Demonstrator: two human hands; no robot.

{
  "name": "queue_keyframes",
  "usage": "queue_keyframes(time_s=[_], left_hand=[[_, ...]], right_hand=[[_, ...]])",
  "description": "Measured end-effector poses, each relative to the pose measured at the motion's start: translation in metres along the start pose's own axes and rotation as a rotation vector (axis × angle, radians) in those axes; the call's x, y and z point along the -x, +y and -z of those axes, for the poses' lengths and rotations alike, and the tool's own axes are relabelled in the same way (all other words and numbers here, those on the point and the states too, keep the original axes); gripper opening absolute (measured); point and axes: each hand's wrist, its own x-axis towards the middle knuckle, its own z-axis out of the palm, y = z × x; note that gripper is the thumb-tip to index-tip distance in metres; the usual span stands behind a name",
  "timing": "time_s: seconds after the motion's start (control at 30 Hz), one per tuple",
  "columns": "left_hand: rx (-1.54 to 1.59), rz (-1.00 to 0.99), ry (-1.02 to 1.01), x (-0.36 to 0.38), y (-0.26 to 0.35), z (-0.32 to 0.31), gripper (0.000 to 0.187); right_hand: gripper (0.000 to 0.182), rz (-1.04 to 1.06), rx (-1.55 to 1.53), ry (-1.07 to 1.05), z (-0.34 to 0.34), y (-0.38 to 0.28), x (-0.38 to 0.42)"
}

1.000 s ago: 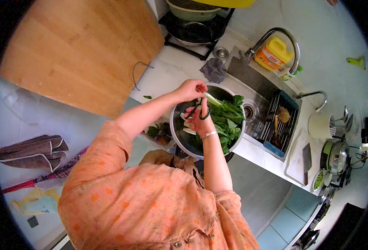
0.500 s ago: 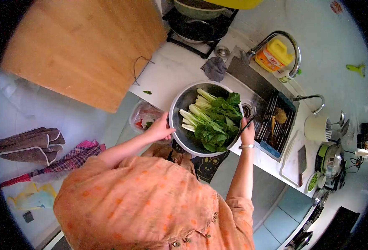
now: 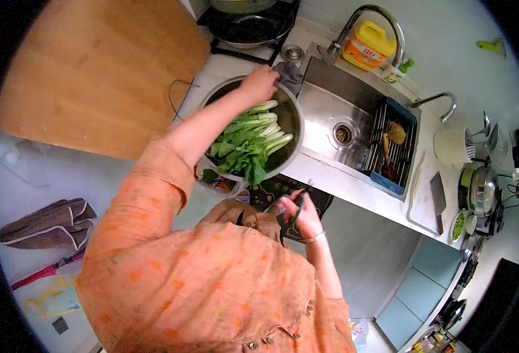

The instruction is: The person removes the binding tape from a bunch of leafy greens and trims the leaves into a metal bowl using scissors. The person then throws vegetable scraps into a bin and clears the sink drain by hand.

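Observation:
A wide metal bowl (image 3: 298,132) rests at the counter's front edge, left of the sink. In it lie leafy greens (image 3: 245,138), with pale stems towards the right and dark leaves towards the left. My left hand (image 3: 259,86) reaches across the bowl, its fingers closed at the far rim beside a grey cloth (image 3: 290,77); the fingertips are partly hidden. In front of the counter, apart from the bowl, my right hand (image 3: 304,216) is closed around the dark looped handles of scissors (image 3: 298,207). Their blades are hard to make out.
Right of the bowl is a steel sink (image 3: 324,115) with a blue-framed drying rack (image 3: 383,182) and a curved faucet (image 3: 397,35). A knife (image 3: 437,194) lies on a white cutting board (image 3: 424,206). A large wooden board (image 3: 101,76) stands at left; a pan (image 3: 250,29) sits behind.
The bowl has moved left and turned, so the stems now point right. My left hand has gone from the near left side to the far rim; my right hand has left the bowl.

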Motion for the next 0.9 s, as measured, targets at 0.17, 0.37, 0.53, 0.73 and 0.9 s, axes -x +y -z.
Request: queue_keyframes(time_s=[0.17, 0.37, 0.53, 0.73, 0.9], left_hand=[[0.005, -0.093, -0.442, 0.084, 0.074, 0.010, 0.040], [0.155, -0.043, -0.295, 0.106, 0.073, -0.003, 0.029], [0.207, -0.100, -0.285, 0.118, 0.054, 0.013, 0.028], [0.533, 0.125, -0.399, 0.130, 0.056, 0.024, 0.028], [0.553, -0.005, -0.316, 0.139, 0.056, 0.021, 0.022]], right_hand=[[0.031, 0.222, 0.265, 0.078, 0.035, 0.006, -0.016], [0.048, 0.278, 0.995, 0.218, 0.013, -0.063, -0.016], [0.048, 0.174, 0.477, 0.001, 0.007, -0.040, -0.047], [0.061, -0.050, 0.317, -0.207, -0.015, -0.044, -0.071], [0.075, 0.011, 0.567, -0.172, -0.028, -0.037, -0.087]])
